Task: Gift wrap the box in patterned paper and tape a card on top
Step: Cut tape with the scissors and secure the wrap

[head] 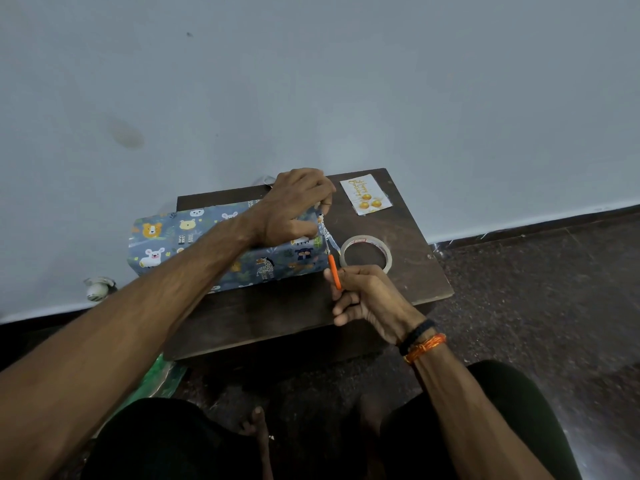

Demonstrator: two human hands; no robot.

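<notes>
Nearest, right hand [367,299] clenched round the orange handles of the scissors [333,268], blades pointing away along the right end of the box [221,247]. Best kept low and steady, blades running close to the box end so the cut stays straight.

Just beyond, box lying on the dark wooden surface [304,317], left end overhanging the edge, already covered in blue animal-patterned paper [166,237]. At the right end, narrow strip of excess paper [325,233] standing up between the blades and the left hand.

Left hand [294,209] reaching across the box top, fingers [323,202] pinching the upper end of that strip. Worth pulling taut and slightly away from the box, so the blades shear cleanly rather than chew or tear; worth keeping fingertips above the blade line.

Right of the box, tape roll [366,252] flat on the surface, within easy reach for sealing the flap. Farthest, card [365,196] with gold decoration lying near the back corner, not yet taped on.
</notes>
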